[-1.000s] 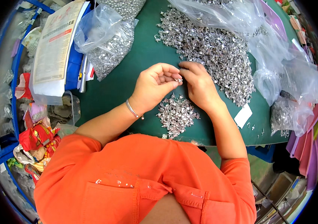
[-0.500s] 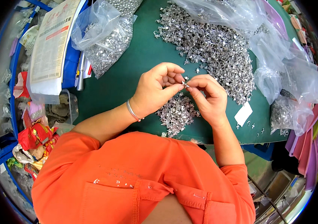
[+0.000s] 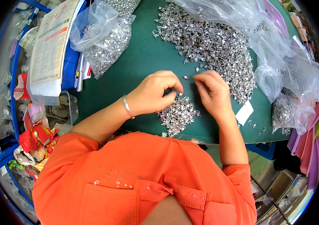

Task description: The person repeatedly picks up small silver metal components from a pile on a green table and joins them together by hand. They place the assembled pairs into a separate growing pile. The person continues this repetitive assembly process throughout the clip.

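Note:
My left hand (image 3: 155,92) is over the upper left edge of a small pile of shiny silver metal pieces (image 3: 178,116). Its thumb and forefinger are parted, fingertips close to the top of the pile. To the right, my right hand (image 3: 215,93) hovers beside the large heap, fingers bent and thumb slightly apart, with nothing visible in it. One loose silver metal piece (image 3: 185,77) lies on the green tabletop (image 3: 144,60) between my hands. Beyond it spreads the large heap of similar pieces (image 3: 212,45).
Clear plastic bags of metal parts stand at the back left (image 3: 109,47) and right (image 3: 285,112). A newspaper (image 3: 52,45) rests on a blue bin (image 3: 71,65). A white card (image 3: 244,113) and several tiny parts lie near my right forearm. Blue shelving (image 3: 14,75) borders the left side.
My hands have parted from their joint pinch on a small metal piece. The left moved down toward the small pile, the right slightly aside. A piece now lies between them.

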`<state>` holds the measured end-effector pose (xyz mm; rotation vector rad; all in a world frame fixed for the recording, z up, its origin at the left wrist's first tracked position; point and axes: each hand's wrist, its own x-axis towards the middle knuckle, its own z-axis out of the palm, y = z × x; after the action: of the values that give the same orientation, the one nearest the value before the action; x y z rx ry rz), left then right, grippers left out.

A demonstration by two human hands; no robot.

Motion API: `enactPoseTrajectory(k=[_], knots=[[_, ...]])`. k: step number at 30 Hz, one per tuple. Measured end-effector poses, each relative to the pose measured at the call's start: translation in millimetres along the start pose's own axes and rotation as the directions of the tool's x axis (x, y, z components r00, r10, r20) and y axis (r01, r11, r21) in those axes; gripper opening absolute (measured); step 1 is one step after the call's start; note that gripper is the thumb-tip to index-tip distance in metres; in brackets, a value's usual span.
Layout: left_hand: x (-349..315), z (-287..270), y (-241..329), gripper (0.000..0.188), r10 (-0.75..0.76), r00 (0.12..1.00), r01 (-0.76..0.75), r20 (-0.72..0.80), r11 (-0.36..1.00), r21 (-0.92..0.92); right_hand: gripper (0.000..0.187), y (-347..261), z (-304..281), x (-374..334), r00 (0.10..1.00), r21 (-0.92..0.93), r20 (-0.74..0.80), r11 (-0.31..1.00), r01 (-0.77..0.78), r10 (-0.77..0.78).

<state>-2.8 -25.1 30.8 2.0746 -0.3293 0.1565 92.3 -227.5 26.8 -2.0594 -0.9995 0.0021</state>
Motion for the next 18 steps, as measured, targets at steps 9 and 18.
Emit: enactPoseTrajectory(k=[9, 18], knots=[[12.8, 4.8, -6.0, 0.019, -0.530, 0.847, 0.493, 0.043, 0.751, -0.438, 0.013, 0.4, 13.4, 5.0, 0.997, -0.056, 0.082, 0.998, 0.017, -0.013], [6.2, 10.7, -0.9, 0.016, -0.505, 0.859, 0.387, 0.084, 0.534, -0.752, 0.021, -7.1, 0.6, 4.3, 0.999, 0.189, -0.029, 0.982, -0.010, 0.016]])
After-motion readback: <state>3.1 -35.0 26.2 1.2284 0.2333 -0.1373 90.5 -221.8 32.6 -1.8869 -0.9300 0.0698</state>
